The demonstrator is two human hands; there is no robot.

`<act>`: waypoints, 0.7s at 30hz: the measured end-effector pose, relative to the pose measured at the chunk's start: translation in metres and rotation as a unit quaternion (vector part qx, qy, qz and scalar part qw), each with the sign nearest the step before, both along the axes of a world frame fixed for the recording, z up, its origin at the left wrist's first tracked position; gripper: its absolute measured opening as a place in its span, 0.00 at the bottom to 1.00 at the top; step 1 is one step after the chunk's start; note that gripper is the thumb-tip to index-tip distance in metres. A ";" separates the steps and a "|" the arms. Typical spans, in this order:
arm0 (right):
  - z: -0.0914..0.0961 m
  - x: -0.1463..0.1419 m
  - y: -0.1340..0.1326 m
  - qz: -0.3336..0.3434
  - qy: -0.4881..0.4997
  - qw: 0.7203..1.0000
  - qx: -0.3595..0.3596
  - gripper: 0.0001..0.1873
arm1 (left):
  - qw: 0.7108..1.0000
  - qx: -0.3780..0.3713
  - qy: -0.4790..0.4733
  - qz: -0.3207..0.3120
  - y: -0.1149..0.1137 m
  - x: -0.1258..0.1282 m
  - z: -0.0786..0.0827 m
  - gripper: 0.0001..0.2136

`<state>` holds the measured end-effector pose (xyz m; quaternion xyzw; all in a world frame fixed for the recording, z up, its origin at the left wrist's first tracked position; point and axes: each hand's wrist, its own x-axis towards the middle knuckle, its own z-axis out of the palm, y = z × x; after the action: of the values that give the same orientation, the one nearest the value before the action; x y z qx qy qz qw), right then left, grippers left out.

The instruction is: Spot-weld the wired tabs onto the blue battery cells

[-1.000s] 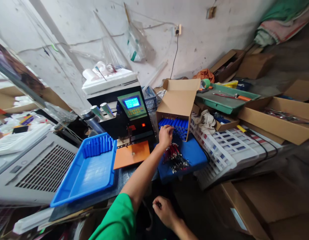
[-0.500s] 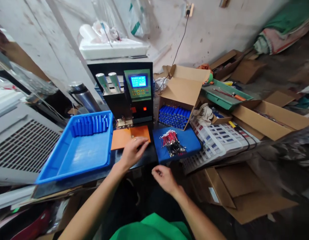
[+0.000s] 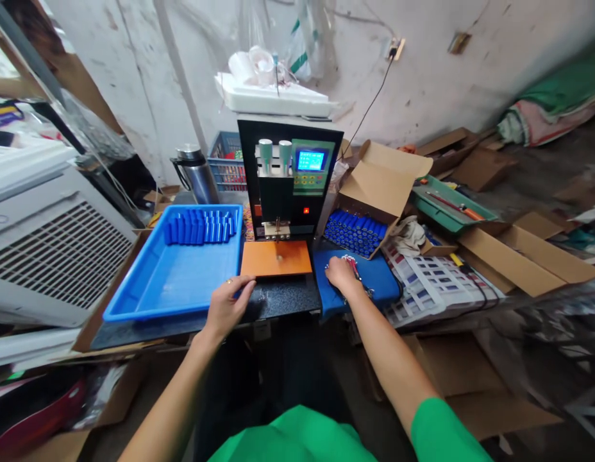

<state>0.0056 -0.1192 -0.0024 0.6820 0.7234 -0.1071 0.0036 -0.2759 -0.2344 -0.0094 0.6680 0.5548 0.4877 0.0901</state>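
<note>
My left hand [image 3: 229,303] is at the front left corner of an orange board [image 3: 297,258], its fingers stretched out and nothing visible in them. The board lies beneath the electrodes of a black spot welder [image 3: 276,199] with a lit blue screen. On a blue pad [image 3: 329,298] to the right, my right hand [image 3: 340,273] has its curled fingers in a bundle of thin red and black lead wires [image 3: 354,264] with white plugs. The hand covers part of the bundle, and its fingertips are partly hidden.
Left of the welder, a blue tray [image 3: 175,298] holds a row of blue cylindrical cells [image 3: 200,228]. More cells [image 3: 356,232] fill an open cardboard box [image 3: 377,186]. A steel flask [image 3: 197,174] stands behind the tray. A green tray [image 3: 451,205] and cardboard boxes lie at right.
My right hand has moved forward from near my lap onto the wires. My left hand has moved from over the orange board to its front left corner. The camera view has shifted.
</note>
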 end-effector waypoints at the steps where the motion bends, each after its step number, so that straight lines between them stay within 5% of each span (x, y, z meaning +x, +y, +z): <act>1: -0.002 -0.001 0.001 -0.005 -0.003 1.000 -0.002 0.14 | 1.000 -0.003 -0.001 0.001 -0.001 0.000 -0.002 0.10; 6: -0.008 0.007 0.005 -0.014 0.037 0.999 0.010 0.10 | 1.000 -0.012 0.004 0.006 0.000 0.001 -0.006 0.10; 11: -0.015 0.022 0.008 -0.024 0.238 0.970 0.049 0.16 | 1.000 -0.006 -0.009 0.011 0.001 0.002 -0.006 0.11; 17: -0.008 0.009 -0.005 -0.101 0.553 0.821 0.095 0.14 | 0.997 -0.001 -0.074 -0.022 0.002 0.040 0.007 0.10; 21: 0.006 -0.016 -0.024 -0.109 0.658 0.742 0.075 0.15 | 0.993 -0.023 -0.097 -0.055 0.007 0.083 0.010 0.10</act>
<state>-0.0102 -0.1427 0.0034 0.5145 0.4726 -0.4741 -0.5358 -0.1929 -0.2274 0.0011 0.6448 0.5164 0.5321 0.1857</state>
